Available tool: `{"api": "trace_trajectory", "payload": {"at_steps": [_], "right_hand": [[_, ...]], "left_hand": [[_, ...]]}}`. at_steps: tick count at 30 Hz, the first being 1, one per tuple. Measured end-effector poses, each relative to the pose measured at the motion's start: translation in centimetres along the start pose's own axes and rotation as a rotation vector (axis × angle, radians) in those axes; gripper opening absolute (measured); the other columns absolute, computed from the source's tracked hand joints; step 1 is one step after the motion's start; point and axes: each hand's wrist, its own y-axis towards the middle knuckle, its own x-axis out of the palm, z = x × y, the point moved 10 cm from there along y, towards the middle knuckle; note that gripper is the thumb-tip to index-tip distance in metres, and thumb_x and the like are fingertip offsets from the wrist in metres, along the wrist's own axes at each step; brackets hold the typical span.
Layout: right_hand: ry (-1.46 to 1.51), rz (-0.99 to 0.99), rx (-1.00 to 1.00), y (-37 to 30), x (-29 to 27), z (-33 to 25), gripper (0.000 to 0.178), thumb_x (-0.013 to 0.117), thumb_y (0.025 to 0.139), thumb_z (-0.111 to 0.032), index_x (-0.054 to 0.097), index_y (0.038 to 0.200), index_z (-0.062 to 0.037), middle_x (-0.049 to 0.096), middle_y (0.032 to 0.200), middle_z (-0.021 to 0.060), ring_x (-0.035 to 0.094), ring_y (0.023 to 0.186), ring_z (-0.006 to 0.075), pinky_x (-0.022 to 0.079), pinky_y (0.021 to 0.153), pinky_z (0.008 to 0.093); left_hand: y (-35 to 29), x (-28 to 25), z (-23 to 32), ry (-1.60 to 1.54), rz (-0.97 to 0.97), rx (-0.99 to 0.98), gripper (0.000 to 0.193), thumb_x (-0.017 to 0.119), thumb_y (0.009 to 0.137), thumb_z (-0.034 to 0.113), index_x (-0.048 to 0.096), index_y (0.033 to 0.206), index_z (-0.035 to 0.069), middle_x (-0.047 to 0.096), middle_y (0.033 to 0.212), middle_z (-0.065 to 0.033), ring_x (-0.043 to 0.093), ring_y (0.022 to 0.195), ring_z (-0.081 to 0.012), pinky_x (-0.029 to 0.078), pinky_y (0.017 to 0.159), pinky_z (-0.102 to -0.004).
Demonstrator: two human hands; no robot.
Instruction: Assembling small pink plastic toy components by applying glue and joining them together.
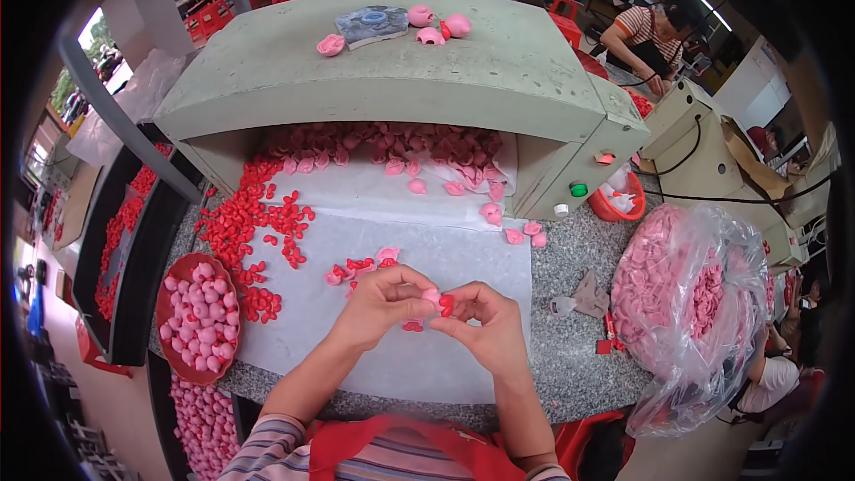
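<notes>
My left hand (383, 303) pinches a small rounded pink plastic piece (431, 295). Meeting it from the other side, my right hand (490, 328) grips a small red bow-like piece (447, 305) between thumb and fingers. The two parts touch or nearly touch above the pale sheet (356, 370). A small group of red pieces (360, 264) with a few pink ones lies just beyond my hands; part of it is hidden by my left hand. Another red piece (412, 326) rests beneath them.
A grey-green metal hood (374, 98) spans the far side, with pink shells (392, 144) under it. Loose red pieces (254, 227) spread to the left, above a red basket (189, 376) of pink balls. A clear bag (677, 365) of pink parts sits right. A co-worker (655, 36) sits beyond.
</notes>
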Motion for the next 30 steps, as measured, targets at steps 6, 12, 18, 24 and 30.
{"api": "trace_trajectory", "payload": {"at_steps": [6, 12, 18, 24, 30], "right_hand": [[-0.519, 0.177, -0.188, 0.4, 0.5, -2.1, 0.026, 0.076, 0.062, -0.005, 0.058, 0.079, -0.0019, 0.058, 0.071, 0.0040, 0.051, 0.059, 0.0083, 0.044, 0.055, 0.0225], [-0.452, 0.213, -0.481, -0.4, 1.3, -3.0, 0.024, 0.075, 0.062, -0.006, 0.057, 0.077, -0.0028, 0.056, 0.070, 0.0052, 0.052, 0.059, 0.0138, 0.044, 0.055, 0.0245], [-0.540, 0.214, -0.369, 0.7, 1.3, -2.7, 0.021, 0.073, 0.060, -0.004, 0.058, 0.074, -0.0028, 0.056, 0.072, 0.0044, 0.054, 0.062, 0.0166, 0.045, 0.056, 0.0276], [-0.646, 0.072, -0.570, 1.1, 4.0, -3.2, 0.018, 0.070, 0.056, -0.001, 0.058, 0.069, -0.0034, 0.056, 0.069, 0.0059, 0.055, 0.063, 0.0204, 0.044, 0.055, 0.0289], [-0.598, -0.043, -0.704, 1.3, 8.9, -2.0, 0.017, 0.069, 0.055, -0.001, 0.058, 0.069, -0.0047, 0.058, 0.069, 0.0051, 0.055, 0.063, 0.0203, 0.044, 0.053, 0.0289]], "left_hand": [[0.0, -0.5, -0.8, -0.009, -0.010, -0.074, 0.015, 0.062, 0.074, -0.006, 0.057, 0.087, 0.000, 0.061, 0.084, -0.0061, 0.060, 0.073, -0.0124, 0.050, 0.065, -0.0235], [0.0, -1.4, -2.6, -0.185, -0.037, -0.119, 0.016, 0.062, 0.075, -0.005, 0.057, 0.088, 0.001, 0.061, 0.085, -0.0062, 0.061, 0.076, -0.0139, 0.049, 0.062, -0.0239], [-0.5, -1.5, -1.4, -0.152, 0.003, -0.061, 0.015, 0.062, 0.075, -0.004, 0.057, 0.089, 0.002, 0.058, 0.086, -0.0051, 0.059, 0.077, -0.0136, 0.049, 0.063, -0.0247], [-1.7, -2.7, 0.3, 0.002, 0.084, 0.137, 0.017, 0.061, 0.074, -0.008, 0.054, 0.088, 0.000, 0.051, 0.092, -0.0050, 0.057, 0.079, -0.0131, 0.050, 0.068, -0.0250], [-5.0, -7.1, 0.0, 0.038, 0.242, 0.269, 0.017, 0.060, 0.075, -0.009, 0.053, 0.088, -0.002, 0.049, 0.095, -0.0067, 0.055, 0.086, -0.0141, 0.050, 0.071, -0.0254]]}}
